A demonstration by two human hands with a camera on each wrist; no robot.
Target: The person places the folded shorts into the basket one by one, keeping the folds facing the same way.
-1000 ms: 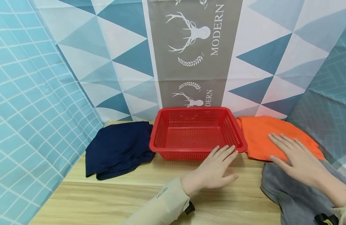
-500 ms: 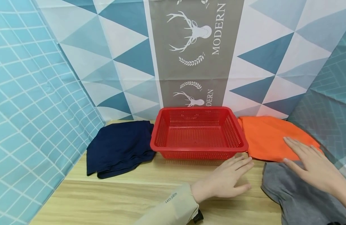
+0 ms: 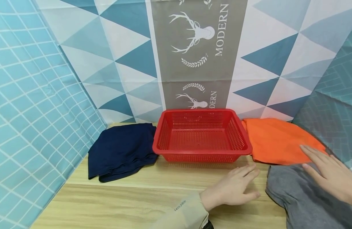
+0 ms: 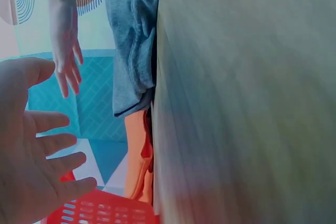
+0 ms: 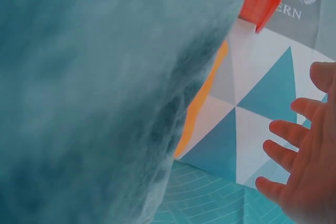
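Two cloths lie at the table's right end: the grey cloth nearest the person, the orange cloth behind it, beside the basket. Right hand, fingers straight and spread, hovers over grey, pointing toward orange. Left hand, fingers straight and apart, lies just left of grey.

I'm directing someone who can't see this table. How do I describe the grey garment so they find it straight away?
Start from the red basket at the middle back of the wooden table. To its right lies a flat orange cloth; the grey garment sits just in front of that, at the table's near right corner under the right hand. It is the only grey fabric: the other cloths are orange and, left of the basket, navy.
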